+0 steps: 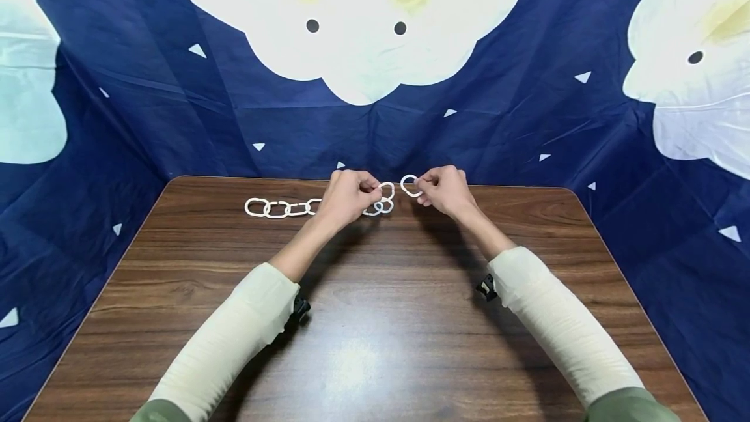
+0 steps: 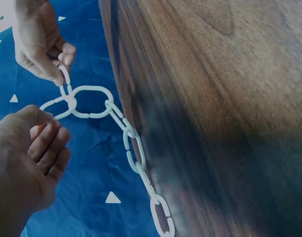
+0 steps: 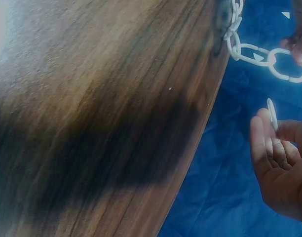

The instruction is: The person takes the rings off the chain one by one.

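A chain of white plastic links (image 1: 267, 208) lies along the far part of the table, its middle hidden behind my left hand (image 1: 344, 199). That hand pinches the chain's end link (image 1: 393, 191) between thumb and fingers, raised above the rest. Facing it, my right hand (image 1: 446, 189) pinches a single white link (image 1: 402, 185) by its edge. In the right wrist view this single link (image 3: 273, 114) stands apart from the chain's end link (image 3: 288, 79). The left wrist view shows the single link (image 2: 67, 74) overlapping the chain's end; contact cannot be judged there.
The brown wooden table (image 1: 375, 292) has its far edge just behind both hands. A dark blue cloth (image 1: 199, 116) with cloud faces and white triangles hangs behind and at both sides. Black wrist devices (image 1: 301, 308) sit below the pale sleeves (image 1: 234, 331).
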`<state>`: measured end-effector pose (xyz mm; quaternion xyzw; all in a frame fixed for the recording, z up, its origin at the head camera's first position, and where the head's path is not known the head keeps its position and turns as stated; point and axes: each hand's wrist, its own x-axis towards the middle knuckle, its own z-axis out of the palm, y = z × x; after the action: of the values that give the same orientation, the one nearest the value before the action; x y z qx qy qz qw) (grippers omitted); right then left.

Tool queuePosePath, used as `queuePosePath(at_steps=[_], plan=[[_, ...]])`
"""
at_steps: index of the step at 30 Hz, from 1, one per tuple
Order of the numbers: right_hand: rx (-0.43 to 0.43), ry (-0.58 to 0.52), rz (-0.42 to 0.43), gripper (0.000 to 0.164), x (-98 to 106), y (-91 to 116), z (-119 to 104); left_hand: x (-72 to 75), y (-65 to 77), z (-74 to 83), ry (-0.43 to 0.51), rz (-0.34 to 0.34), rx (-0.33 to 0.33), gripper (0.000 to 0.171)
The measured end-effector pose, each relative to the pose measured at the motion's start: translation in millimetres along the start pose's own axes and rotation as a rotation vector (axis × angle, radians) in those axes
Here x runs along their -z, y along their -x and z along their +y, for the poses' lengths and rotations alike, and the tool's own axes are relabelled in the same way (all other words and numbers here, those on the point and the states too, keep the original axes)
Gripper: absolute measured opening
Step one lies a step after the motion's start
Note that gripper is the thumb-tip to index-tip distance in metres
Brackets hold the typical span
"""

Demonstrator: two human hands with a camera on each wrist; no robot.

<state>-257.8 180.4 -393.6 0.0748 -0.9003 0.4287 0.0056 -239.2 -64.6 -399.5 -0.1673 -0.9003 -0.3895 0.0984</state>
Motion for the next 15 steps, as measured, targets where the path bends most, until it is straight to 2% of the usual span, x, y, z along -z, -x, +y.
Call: queuePosePath(at_steps=[15], plan=[[-0.035, 0.006, 0.012, 0.021, 2.1, 8.8, 22.2, 3.3, 1.0, 0.2, -0.011, -0.017, 0.007, 0.014]])
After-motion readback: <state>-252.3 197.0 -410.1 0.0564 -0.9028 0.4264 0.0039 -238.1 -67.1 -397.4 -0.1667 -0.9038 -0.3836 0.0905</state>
